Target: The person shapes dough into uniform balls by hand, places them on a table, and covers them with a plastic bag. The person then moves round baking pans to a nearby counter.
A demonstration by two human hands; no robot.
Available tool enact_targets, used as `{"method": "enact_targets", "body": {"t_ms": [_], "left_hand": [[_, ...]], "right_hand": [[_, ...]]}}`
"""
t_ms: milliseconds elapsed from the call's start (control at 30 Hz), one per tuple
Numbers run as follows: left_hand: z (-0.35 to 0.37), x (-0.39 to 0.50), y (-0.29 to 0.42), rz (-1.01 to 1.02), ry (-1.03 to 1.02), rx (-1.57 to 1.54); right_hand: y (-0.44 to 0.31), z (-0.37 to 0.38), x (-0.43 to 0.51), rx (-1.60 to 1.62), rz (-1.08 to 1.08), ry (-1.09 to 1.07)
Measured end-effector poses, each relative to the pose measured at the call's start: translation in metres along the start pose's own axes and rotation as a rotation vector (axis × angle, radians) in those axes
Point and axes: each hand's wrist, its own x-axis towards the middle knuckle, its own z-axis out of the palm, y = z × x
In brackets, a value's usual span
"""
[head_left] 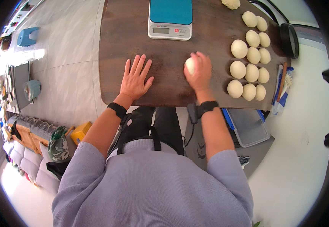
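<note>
My right hand (201, 71) is cupped around a white dough ball (190, 65) on the dark wooden table (170, 82). Part of that ball is hidden under the fingers and palm. My left hand (136, 78) lies palm down on the wood with its fingers apart, holding nothing. To the right of my right hand, several round dough balls (239, 48) sit in uneven rows near the table's right side. At the far edge of the view lies a rougher piece of dough (231, 3). Beyond my hands stands a digital kitchen scale (170, 21) with a blue top.
A black pan (289, 41) stands at the table's right edge, near a blue-and-white plastic package (281, 93) and a thin brown stick (281, 82). Below the table's right front edge is a clear plastic box lid (249, 129) with blue clips. A blue stool (28, 37) stands on the floor at left.
</note>
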Motion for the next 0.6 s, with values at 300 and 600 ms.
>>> {"method": "enact_targets", "body": {"t_ms": [300, 600], "left_hand": [[0.005, -0.003, -0.002, 0.02, 0.082, -0.033], [0.003, 0.0, -0.004, 0.017, 0.099, -0.046]], "right_hand": [[0.0, -0.044, -0.023, 0.138, 0.233, 0.052], [0.023, 0.0, 0.015, -0.001, -0.084, 0.094]]}}
